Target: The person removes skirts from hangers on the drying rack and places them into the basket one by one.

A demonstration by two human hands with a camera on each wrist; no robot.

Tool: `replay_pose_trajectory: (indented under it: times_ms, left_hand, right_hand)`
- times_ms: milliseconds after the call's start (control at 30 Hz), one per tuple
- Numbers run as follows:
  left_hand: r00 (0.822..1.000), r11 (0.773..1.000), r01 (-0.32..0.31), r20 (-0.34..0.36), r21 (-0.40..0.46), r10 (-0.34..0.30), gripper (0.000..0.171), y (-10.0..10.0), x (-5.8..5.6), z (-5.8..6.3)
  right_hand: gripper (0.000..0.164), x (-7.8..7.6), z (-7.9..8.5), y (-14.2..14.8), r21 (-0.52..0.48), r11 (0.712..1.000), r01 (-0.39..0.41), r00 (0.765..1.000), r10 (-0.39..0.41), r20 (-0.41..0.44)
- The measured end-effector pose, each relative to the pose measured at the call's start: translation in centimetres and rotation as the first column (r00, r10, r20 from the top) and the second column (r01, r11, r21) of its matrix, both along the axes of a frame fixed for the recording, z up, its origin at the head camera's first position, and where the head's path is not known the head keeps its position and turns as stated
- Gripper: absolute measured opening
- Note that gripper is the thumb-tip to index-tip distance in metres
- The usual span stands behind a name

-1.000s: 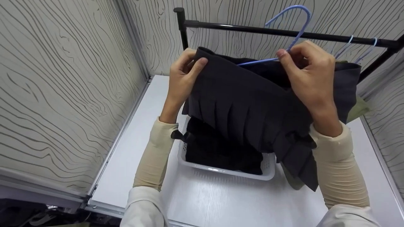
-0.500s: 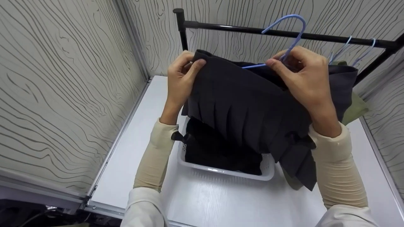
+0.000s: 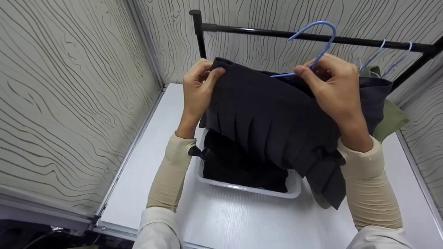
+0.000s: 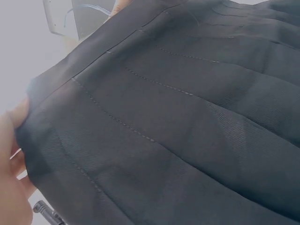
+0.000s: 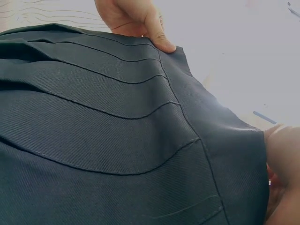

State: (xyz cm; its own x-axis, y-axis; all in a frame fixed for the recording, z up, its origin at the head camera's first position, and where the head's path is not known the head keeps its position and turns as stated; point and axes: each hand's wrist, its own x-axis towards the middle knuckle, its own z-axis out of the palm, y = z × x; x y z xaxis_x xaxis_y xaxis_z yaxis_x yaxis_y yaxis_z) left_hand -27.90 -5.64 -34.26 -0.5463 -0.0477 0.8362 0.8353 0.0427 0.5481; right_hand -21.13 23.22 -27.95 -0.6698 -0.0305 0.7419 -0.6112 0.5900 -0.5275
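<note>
A dark pleated skirt (image 3: 259, 103) hangs between the hands, its waistband uppermost and gaping. My left hand (image 3: 197, 90) pinches the waistband's left corner, thumb in front. A blue hanger (image 3: 322, 22) has one arm reaching into the waistband opening; the rest of its body is hidden by cloth. My right hand (image 3: 341, 90) pinches this hanger below the hook, over the waistband. In the left wrist view, stitched pleats of the skirt (image 4: 140, 103) fill most of the picture. The right wrist view shows the skirt (image 5: 140, 103) stretched between both hands.
Behind stands a black clothes rack (image 3: 256, 31) with light blue hangers (image 3: 404, 55) and a green garment (image 3: 392, 119) at its right. Below the skirt, a white basket (image 3: 242, 188) holds black cloth (image 3: 242, 169) on the white tabletop (image 3: 221, 221).
The hanger and right hand have moved down and slightly left, with the hook lower against the rack bar. The skirt and left hand have dropped slightly.
</note>
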Motion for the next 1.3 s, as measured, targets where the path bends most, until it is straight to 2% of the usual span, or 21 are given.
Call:
replay_pose_trajectory:
  times_ms: [533, 800, 1033, 1300]
  left_hand:
    - [0.998, 0.998, -0.056, -0.002, 0.001, 0.056, 0.010, -0.7, 0.1, -0.5]
    - [0.998, 0.998, -0.057, -0.013, 0.009, 0.057, 0.016, -0.9, 0.1, -0.7]
    - [0.999, 0.999, -0.052, 0.007, 0.014, 0.052, 0.022, -1.2, 0.1, -0.9]
    - [0.999, 0.998, -0.051, 0.009, 0.026, 0.050, 0.014, -1.7, 0.2, -1.3]
  right_hand:
    - [0.007, 0.0, -0.3, 0.0, -0.007, 1.000, 0.005, 1.000, -0.005, -0.013]
    - [0.009, 0.2, -0.4, 0.0, -0.013, 1.000, 0.018, 1.000, -0.018, -0.014]
    - [0.009, 0.6, -0.5, 0.0, -0.023, 0.999, 0.029, 1.000, -0.030, -0.009]
    - [0.010, 0.8, -0.7, 0.1, -0.033, 0.999, 0.028, 0.999, -0.029, -0.023]
